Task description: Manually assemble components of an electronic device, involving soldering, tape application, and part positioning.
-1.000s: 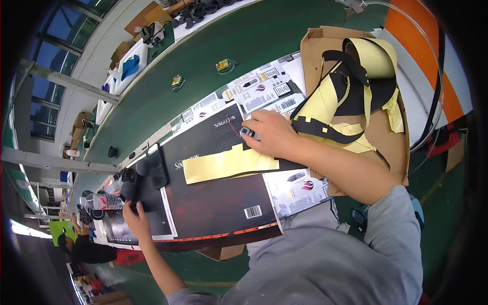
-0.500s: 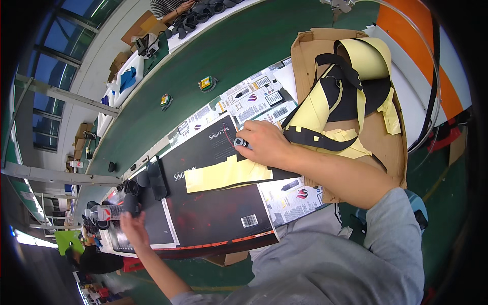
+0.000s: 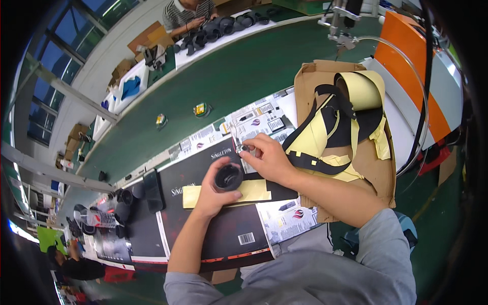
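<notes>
My left hand (image 3: 207,195) is wrapped round a black cup-shaped housing (image 3: 229,178), its round opening facing up. Just to the right, my right hand (image 3: 269,161) pinches a small silvery cylindrical part (image 3: 244,148) with thin red wires running from it. The two parts are close together but apart. Beneath the hands lies a yellow-backed black foam strip (image 3: 258,191), partly covered by my left hand. It rests on black printed sheets (image 3: 208,244) spread over the bench.
At right, a cardboard box (image 3: 378,175) holds a yellow-backed black foam roll (image 3: 362,91). Left are a black flat slab (image 3: 153,190), black housings (image 3: 125,197) and a clear bottle (image 3: 101,218). Beyond sit two small electronic pieces (image 3: 202,110). A co-worker (image 3: 189,16) sits behind black parts (image 3: 213,30).
My left hand has come from the housings at the left to the middle, bringing a black housing beside my right hand. My right hand still holds the small silvery part. The whole view has shifted.
</notes>
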{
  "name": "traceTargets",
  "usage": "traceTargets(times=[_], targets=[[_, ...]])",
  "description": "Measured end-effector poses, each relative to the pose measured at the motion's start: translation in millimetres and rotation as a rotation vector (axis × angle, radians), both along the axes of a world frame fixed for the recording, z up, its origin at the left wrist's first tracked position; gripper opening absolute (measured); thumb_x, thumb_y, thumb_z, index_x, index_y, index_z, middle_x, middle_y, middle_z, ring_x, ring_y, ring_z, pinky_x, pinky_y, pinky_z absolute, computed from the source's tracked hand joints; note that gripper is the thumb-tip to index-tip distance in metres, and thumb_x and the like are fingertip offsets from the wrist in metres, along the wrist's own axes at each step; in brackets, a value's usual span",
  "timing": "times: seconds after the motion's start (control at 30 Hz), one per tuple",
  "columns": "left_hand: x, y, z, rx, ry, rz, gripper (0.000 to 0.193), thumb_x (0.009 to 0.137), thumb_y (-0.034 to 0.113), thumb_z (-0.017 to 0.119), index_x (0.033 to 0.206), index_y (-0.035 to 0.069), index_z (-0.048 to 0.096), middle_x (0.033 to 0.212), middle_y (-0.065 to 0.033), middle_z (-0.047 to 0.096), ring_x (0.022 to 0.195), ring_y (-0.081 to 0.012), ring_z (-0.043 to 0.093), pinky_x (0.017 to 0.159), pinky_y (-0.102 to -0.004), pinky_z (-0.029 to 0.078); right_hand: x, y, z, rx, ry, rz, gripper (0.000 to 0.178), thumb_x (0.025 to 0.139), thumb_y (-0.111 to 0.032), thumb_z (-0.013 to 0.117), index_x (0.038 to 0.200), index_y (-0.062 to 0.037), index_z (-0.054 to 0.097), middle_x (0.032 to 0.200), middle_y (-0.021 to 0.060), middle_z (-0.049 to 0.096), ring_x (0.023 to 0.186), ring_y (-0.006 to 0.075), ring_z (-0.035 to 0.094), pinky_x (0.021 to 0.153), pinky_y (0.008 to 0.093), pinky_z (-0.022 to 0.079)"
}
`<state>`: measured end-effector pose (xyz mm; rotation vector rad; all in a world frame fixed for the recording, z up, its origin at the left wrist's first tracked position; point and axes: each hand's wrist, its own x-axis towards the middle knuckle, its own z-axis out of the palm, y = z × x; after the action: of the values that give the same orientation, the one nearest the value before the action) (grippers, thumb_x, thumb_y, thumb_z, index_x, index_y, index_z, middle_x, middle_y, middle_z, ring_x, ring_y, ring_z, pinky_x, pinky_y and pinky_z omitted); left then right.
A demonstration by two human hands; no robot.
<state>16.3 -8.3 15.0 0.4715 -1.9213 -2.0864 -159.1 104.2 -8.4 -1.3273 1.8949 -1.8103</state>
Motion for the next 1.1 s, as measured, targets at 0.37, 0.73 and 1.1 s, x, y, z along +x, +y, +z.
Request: traceTargets(times=[0.37, 0.73, 1.1], targets=[[-2.4, -10.9, -6.3, 0.636, 0.171, 0.007, 0.065, 0.091, 0.027, 0.047, 0.147, 0.004, 0.026, 0.145, -0.0234, 0.037, 0.131, -0.0451, 0.042, 0.095, -0.0445, 0.054, 3.7, 6.5, 7.5, -0.025, 0.020, 0.032, 0.028, 0.081, -0.003, 0.070, 0.108, 0.0014, 0.066, 0.087, 0.0059, 0.056, 0.066, 0.0091, 0.052, 0.059, 0.0225, 0.044], [-4.3, -10.8, -10.3, 0.764, 0.308, 0.119, 0.041, 0.098, 0.022, 0.040, 0.136, 0.005, 0.043, 0.137, -0.0165, 0.047, 0.127, -0.0304, 0.046, 0.107, -0.0494, 0.038, 16.6, 10.1, 16.1, -0.266, 0.614, 0.086, 0.036, 0.070, -0.005, 0.077, 0.104, 0.0004, 0.067, 0.091, 0.0115, 0.064, 0.071, 0.0236, 0.063, 0.062, 0.0312, 0.053], [-5.5, -3.4, -20.0, 0.659, 0.328, 0.052, 0.037, 0.099, 0.012, 0.045, 0.133, -0.003, 0.047, 0.137, -0.0190, 0.049, 0.125, -0.0305, 0.049, 0.105, -0.0498, 0.041, 24.2, 5.8, 10.4, -0.128, 0.725, 0.059, 0.025, 0.074, -0.017, 0.075, 0.092, -0.0041, 0.063, 0.079, 0.0067, 0.057, 0.065, 0.0228, 0.058, 0.055, 0.0321, 0.046]])
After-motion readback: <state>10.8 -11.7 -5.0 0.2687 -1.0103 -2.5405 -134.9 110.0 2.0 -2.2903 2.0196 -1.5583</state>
